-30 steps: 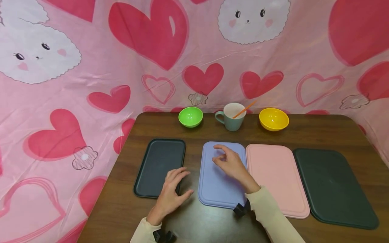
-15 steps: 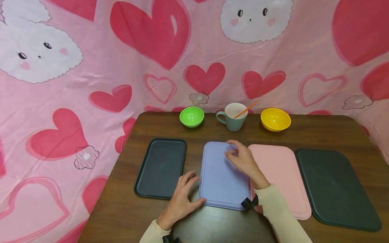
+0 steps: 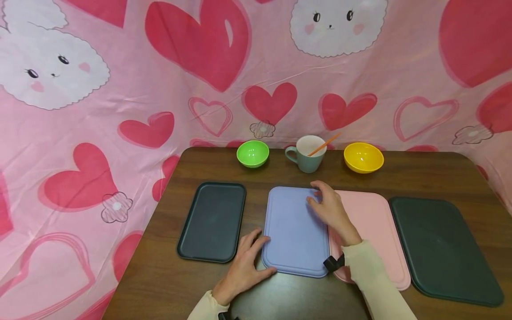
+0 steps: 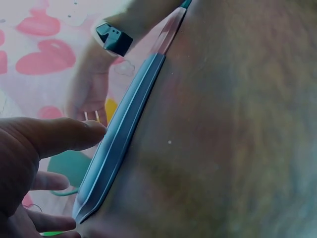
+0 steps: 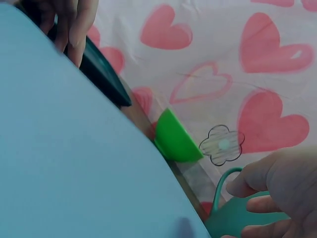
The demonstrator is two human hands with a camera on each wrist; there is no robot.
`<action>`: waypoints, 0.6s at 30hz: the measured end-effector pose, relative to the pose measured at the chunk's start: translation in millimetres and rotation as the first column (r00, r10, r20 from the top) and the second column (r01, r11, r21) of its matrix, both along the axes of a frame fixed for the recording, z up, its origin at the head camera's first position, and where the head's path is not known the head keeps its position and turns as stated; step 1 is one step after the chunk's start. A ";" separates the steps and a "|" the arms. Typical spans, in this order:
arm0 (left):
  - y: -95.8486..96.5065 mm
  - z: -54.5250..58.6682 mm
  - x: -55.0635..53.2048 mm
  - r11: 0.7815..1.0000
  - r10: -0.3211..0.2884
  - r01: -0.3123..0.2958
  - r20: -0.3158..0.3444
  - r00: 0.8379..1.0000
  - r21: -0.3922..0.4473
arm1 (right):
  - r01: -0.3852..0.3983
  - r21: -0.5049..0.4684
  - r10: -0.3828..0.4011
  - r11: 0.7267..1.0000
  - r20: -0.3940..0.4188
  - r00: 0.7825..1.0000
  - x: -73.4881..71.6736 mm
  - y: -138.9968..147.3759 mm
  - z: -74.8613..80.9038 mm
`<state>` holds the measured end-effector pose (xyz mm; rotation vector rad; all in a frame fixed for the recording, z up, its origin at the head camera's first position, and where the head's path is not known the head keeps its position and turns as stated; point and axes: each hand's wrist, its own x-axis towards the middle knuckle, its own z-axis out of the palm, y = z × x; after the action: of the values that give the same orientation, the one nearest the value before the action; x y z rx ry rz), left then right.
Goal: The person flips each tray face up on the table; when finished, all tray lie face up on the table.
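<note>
A lavender rectangular tray (image 3: 296, 231) lies flat near the middle of the table, its long sides running away from me. My left hand (image 3: 246, 266) is at its near left corner, thumb by the front edge and fingers spread along the left side. In the left wrist view the thumb (image 4: 74, 135) reaches the rim of the tray (image 4: 119, 134). Over the far right corner is my right hand (image 3: 330, 209), fingers loosely bent at the edge and thumb above the surface. The right wrist view shows these fingers (image 5: 267, 203) overlapping the mug behind.
To the right lie a pink tray (image 3: 372, 231), right beside the lavender one, and a dark green tray (image 3: 444, 249). A dark tray (image 3: 214, 222) lies left. Along the back stand a green bowl (image 3: 253, 154), a teal mug (image 3: 308, 160) with an orange stick, and a yellow bowl (image 3: 363, 158).
My left hand has moved right, from beside the dark tray to the lavender tray's edge. My right hand has shifted right, from over the lavender tray to its far right corner.
</note>
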<state>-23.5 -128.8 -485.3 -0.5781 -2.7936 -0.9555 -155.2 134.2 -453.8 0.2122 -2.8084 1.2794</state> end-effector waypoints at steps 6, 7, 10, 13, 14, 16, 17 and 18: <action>0.7 -2.4 0.6 0.999 -0.002 0.002 -0.008 1.000 -0.032 | -0.007 0.052 0.006 0.999 0.002 1.000 -2.5 3.9 -4.8; 1.1 -3.0 0.9 0.999 -0.002 0.001 -0.008 1.000 -0.046 | -0.007 0.061 0.007 0.998 0.003 1.000 -2.7 4.5 -5.6; 2.1 -5.3 1.8 0.996 -0.003 0.003 -0.005 1.000 -0.086 | -0.007 0.098 0.008 0.995 -0.009 1.000 -3.5 5.9 -7.8; 3.1 -6.4 2.3 0.994 -0.005 0.005 0.007 1.000 -0.105 | -0.009 0.135 0.013 0.991 -0.028 1.000 -4.0 7.0 -10.0; 3.3 -6.4 2.5 0.994 -0.004 0.005 0.012 1.000 -0.106 | -0.013 0.150 0.017 0.989 -0.031 0.999 -4.2 7.4 -10.7; 3.6 -6.2 2.5 0.994 -0.003 0.005 0.022 1.000 -0.109 | -0.022 0.177 0.028 0.984 -0.030 0.999 -4.3 8.0 -11.5; 3.7 -6.0 2.3 0.994 -0.003 0.006 0.025 1.000 -0.111 | -0.028 0.190 0.034 0.981 -0.024 0.999 -4.5 8.1 -11.7; 3.7 -5.9 2.2 0.994 -0.002 0.005 0.027 1.000 -0.114 | -0.034 0.203 0.038 0.979 -0.016 0.999 -4.5 8.2 -11.8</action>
<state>-21.3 -125.1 -491.2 -0.5894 -2.8870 -0.8150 -159.8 142.3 -465.5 0.2827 -2.9292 0.9885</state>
